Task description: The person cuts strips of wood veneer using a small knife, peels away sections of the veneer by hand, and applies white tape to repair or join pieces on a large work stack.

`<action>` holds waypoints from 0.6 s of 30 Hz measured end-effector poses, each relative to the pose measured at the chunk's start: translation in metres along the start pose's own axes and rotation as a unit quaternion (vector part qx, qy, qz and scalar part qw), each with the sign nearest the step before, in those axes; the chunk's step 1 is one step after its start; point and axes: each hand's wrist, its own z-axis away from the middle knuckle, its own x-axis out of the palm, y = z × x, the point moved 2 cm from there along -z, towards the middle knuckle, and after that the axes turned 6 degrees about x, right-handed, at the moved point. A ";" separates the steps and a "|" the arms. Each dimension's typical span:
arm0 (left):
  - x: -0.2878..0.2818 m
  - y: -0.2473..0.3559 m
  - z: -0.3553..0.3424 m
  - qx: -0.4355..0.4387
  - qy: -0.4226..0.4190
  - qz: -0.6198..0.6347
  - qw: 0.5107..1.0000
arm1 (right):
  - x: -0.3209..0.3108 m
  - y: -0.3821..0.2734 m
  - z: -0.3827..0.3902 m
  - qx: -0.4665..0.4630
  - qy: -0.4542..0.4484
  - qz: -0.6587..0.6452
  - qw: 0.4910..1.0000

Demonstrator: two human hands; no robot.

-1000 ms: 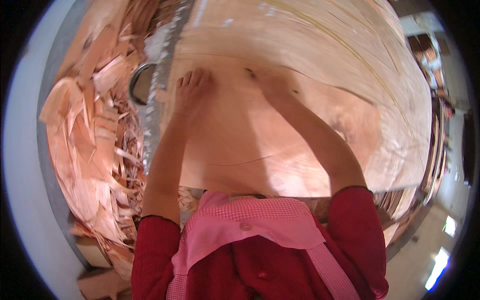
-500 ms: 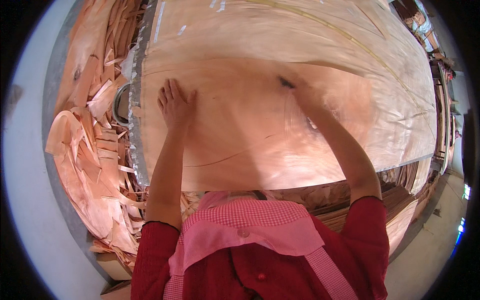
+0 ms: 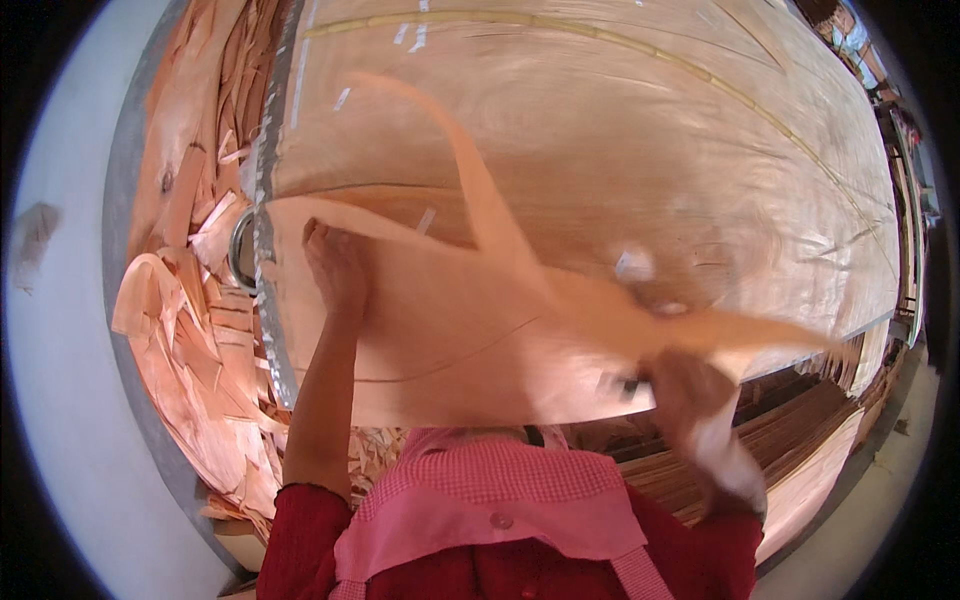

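Observation:
A thin reddish wood veneer sheet lies across the near part of the work surface. On its left part is my left hand, fingers bent and drawn together at the sheet near its far edge; the thumb is hidden. My right hand, blurred by motion, is low at the sheet's near right corner. A small dark hand tool shows at its fingers, its kind unclear. A long narrow veneer strip rises in a blurred curve beyond the right hand, with another blurred length stretching right.
Larger pale veneer covers the surface, with white tape pieces and a long bamboo strip across it. Veneer scraps heap along the left, beside a round metal-rimmed object. Stacked veneer lies below the right edge.
My right hand has swept from the sheet's far edge down to its near right. The veneer strip has lifted off, baring the surface beyond. My left hand's spread fingers have drawn together.

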 end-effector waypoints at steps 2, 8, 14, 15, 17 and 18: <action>-0.002 -0.008 0.005 -0.026 0.032 0.085 0.995 | -0.013 -0.018 -0.001 -0.065 -0.032 -0.004 0.997; -0.004 -0.016 0.011 -0.020 0.009 0.121 0.992 | -0.011 -0.005 -0.015 -0.096 0.005 0.016 0.995; -0.008 0.012 -0.003 0.022 -0.064 -0.049 0.996 | 0.021 0.041 -0.077 0.170 0.190 -0.111 0.960; -0.006 0.012 -0.005 0.045 -0.083 -0.094 0.991 | 0.046 0.040 -0.076 0.183 0.081 -0.191 0.961; -0.006 0.010 -0.004 0.062 -0.094 -0.138 0.984 | 0.079 0.018 -0.095 0.058 -0.079 -0.233 0.968; -0.006 0.010 -0.005 0.061 -0.084 -0.134 0.986 | 0.102 0.001 -0.109 -0.087 -0.082 -0.104 0.987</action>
